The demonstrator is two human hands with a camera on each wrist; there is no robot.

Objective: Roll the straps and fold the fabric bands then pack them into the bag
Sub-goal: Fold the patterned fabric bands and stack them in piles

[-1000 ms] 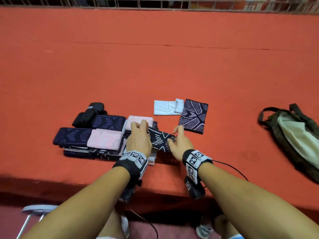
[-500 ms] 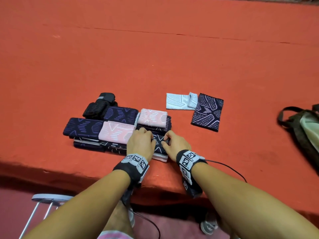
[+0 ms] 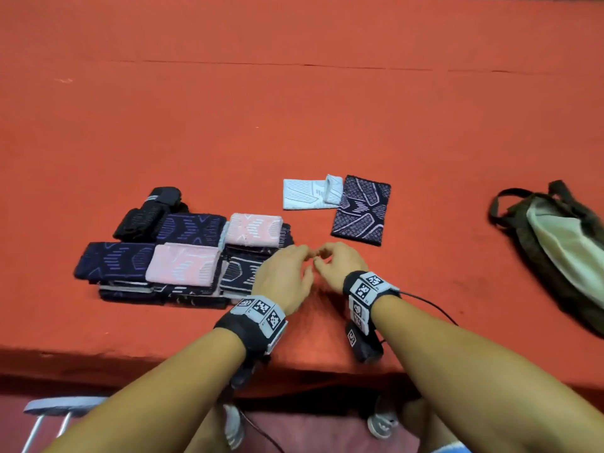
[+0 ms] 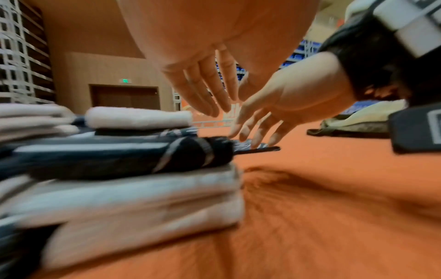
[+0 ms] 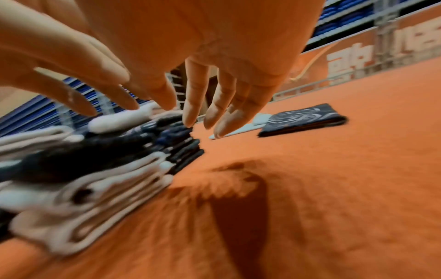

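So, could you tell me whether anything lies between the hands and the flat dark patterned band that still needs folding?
Nothing visible does. The left hand and right hand hover with straight fingers over bare orange surface, and the dark patterned band lies just beyond them. The white band sits beside it, off the direct path.

I'm in an indoor sports hall: rows of blue spectator seats (image 5: pixel 343 17) rise behind a white metal railing (image 4: pixel 14 56), with a green exit sign (image 4: pixel 125 81) over a brown door (image 4: pixel 124 98).

Left hand (image 3: pixel 284 276) and right hand (image 3: pixel 340 263) fingertip to fingertip, fingers loose, each grip empty.
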